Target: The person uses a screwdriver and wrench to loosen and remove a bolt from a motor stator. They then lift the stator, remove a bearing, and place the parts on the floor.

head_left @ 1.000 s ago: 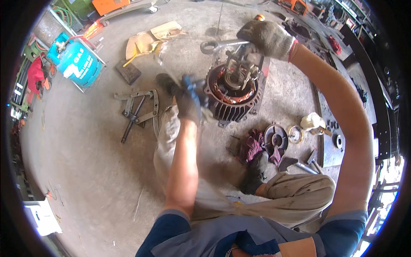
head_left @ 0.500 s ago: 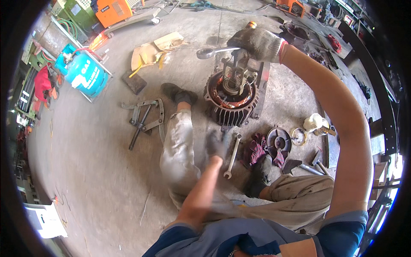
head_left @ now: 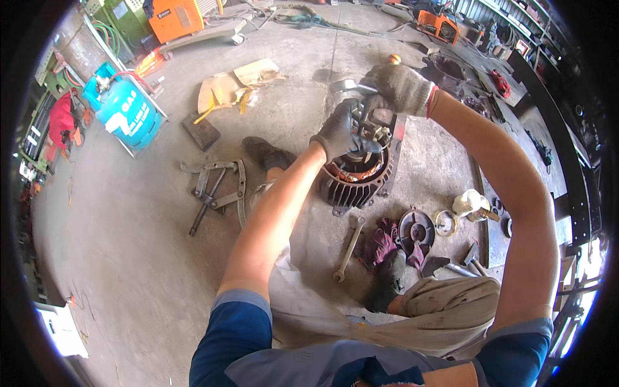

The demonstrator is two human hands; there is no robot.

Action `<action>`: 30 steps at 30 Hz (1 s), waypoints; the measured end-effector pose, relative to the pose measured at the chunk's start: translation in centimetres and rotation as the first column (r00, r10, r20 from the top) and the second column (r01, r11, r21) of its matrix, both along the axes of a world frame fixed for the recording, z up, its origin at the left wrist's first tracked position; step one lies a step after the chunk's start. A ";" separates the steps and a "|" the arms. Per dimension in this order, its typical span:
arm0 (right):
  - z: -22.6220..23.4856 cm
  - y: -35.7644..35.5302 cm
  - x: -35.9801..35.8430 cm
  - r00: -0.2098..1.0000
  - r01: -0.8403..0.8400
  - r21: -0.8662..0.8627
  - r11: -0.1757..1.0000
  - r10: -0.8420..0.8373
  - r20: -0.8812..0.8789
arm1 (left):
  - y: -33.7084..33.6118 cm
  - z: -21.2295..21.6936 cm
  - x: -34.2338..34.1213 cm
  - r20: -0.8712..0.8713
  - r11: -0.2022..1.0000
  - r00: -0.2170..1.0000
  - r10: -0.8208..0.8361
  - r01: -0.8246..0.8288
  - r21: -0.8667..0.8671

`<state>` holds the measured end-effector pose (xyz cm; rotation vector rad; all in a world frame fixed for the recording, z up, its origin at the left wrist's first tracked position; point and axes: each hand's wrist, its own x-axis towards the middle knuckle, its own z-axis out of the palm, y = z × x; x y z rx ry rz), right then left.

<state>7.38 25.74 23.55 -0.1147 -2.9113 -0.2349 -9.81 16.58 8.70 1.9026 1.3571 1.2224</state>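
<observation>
Motor housing, finned and dark with copper windings showing, sits on the concrete floor right under both gloved hands. Left hand has its fingers clenched on metal parts at the top of the housing; right hand, just beyond it, grips the handle of a steel tool. Working well here probably means bracing the parts firmly with the left while the right applies steady, square force. Far left of the fingers stands a blue gas cylinder bearing white lettering; beyond it, an orange boxy machine. A spanner lies nearer the body.
</observation>
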 end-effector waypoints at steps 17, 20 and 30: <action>-0.5 -7.7 -6.0 0.521 0.852 -0.098 0.515 -0.853 0.044 | -1.7 -0.2 9.8 0.028 0.409 0.415 0.909 -0.904 0.122; 0.1 -8.1 -6.7 0.530 0.848 -0.067 0.526 -0.846 0.059 | -1.7 -0.4 9.3 -0.017 0.443 0.443 0.896 -0.893 0.076; 0.9 -9.3 -5.3 0.567 0.821 -0.116 0.558 -0.822 0.055 | -4.1 -0.5 0.7 0.724 0.961 0.664 0.188 -0.278 0.005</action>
